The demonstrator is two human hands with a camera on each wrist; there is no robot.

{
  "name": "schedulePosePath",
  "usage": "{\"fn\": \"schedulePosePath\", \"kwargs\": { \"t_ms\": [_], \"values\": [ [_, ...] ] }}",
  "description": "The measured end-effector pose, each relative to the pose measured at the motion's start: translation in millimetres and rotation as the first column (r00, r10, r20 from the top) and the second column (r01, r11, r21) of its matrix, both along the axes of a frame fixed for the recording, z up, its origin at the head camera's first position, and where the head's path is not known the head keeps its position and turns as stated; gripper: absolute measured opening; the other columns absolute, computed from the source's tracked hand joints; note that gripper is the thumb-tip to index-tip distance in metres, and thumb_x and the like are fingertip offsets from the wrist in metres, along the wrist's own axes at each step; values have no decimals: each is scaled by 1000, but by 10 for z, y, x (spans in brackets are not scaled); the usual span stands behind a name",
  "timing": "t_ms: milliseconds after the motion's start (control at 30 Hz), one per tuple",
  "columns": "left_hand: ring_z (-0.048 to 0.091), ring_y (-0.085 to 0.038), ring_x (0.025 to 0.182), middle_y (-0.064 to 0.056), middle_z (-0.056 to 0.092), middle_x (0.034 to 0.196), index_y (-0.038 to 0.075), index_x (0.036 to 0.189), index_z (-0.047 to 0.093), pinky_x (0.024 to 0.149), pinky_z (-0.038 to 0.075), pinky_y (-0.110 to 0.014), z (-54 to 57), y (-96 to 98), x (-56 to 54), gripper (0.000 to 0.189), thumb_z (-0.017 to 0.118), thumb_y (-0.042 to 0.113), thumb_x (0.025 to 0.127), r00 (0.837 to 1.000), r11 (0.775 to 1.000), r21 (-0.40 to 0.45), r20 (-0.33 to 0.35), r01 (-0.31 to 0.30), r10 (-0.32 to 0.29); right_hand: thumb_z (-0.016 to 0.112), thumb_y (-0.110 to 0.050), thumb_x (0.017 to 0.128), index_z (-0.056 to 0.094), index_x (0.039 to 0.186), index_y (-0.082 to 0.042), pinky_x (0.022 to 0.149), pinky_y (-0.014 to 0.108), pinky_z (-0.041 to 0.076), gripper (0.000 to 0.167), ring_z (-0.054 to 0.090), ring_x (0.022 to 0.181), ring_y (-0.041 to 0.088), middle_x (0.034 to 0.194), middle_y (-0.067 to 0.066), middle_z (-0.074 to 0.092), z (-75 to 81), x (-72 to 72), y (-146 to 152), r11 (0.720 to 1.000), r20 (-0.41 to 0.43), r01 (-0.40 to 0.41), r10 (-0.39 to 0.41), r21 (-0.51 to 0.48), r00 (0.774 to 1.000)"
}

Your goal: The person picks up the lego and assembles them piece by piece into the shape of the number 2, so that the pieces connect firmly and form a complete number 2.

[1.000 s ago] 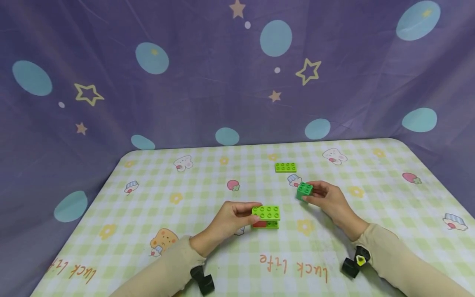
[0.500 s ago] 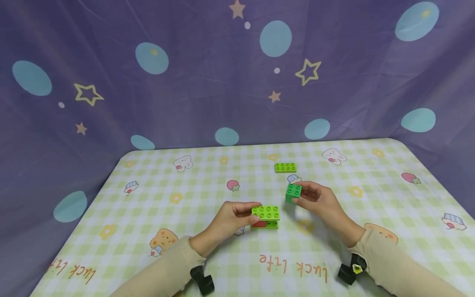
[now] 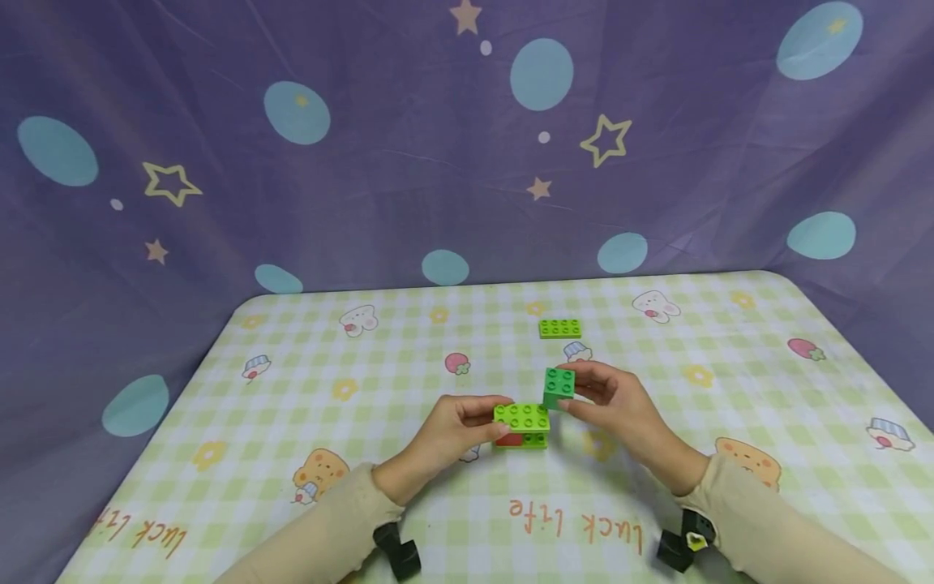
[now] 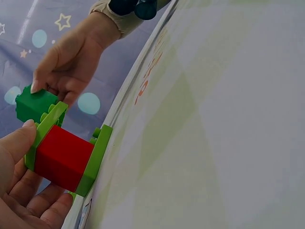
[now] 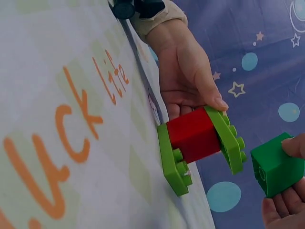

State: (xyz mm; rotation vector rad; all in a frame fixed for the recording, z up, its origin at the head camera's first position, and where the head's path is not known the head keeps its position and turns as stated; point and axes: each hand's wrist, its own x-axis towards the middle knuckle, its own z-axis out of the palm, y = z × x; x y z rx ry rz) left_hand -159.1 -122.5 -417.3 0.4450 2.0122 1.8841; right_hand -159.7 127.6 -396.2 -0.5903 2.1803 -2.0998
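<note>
A small stack of toy building bricks stands on the table: a red brick [image 4: 64, 155] between a lower lime-green plate [image 5: 172, 160] and an upper lime-green plate [image 3: 522, 417]. My left hand [image 3: 464, 434] grips the stack at its left end, thumb on the near side and fingers behind. Between thumb and fingers, my right hand [image 3: 611, 410] pinches a darker green square brick [image 3: 559, 388], studs up. That brick hovers close to the upper plate's right end; in the right wrist view a gap shows between them.
Farther back on the table lies another lime-green plate [image 3: 559, 328]. A checked cloth [image 3: 277, 422] with printed pictures covers the table. Behind its far edge hangs a purple curtain [image 3: 379, 186].
My right hand has carried the green brick leftward and slightly nearer, up to the stack's right end. The left hand and the stack have stayed in place.
</note>
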Motion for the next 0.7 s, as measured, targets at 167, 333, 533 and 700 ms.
{"fn": "schedulePosePath", "kwargs": {
  "t_ms": [167, 333, 533, 700],
  "values": [
    [67, -16, 94, -19, 67, 111, -3, 120, 62, 77, 53, -24, 11, 3, 8, 38, 70, 9, 85, 1000, 1000, -2, -4, -3, 3, 70, 2, 81, 55, 118, 11, 88, 25, 50, 41, 64, 97, 11, 104, -2, 67, 13, 14, -46, 999, 19, -43, 43, 0, 999],
    [67, -16, 94, -19, 66, 111, -3, 120, 62, 77, 53, -23, 7, 4, 5, 38, 69, 8, 85, 1000, 1000, -12, -17, -6, 6, 69, 0, 82, 56, 118, 10, 87, 25, 50, 40, 64, 99, 13, 107, 0, 66, 9, 28, -107, 997, 46, -80, 79, 6, 996],
    [67, -16, 95, -17, 67, 112, -1, 120, 63, 76, 53, -24, 30, 5, 9, 38, 70, 10, 85, 1000, 1000, -13, -14, -7, 6, 68, 2, 82, 56, 118, 10, 90, 27, 49, 39, 63, 102, 12, 109, 0, 66, -9, 32, -153, 995, 35, -98, 98, 2, 995],
    [67, -16, 94, -16, 67, 112, -1, 121, 63, 76, 53, -23, 39, 3, 10, 39, 70, 10, 85, 1000, 1000, -16, -13, -5, 5, 68, 1, 83, 57, 118, 9, 90, 27, 49, 38, 63, 102, 13, 112, 8, 65, -30, 26, -166, 994, 29, -109, 109, 10, 994]
  ]
}}
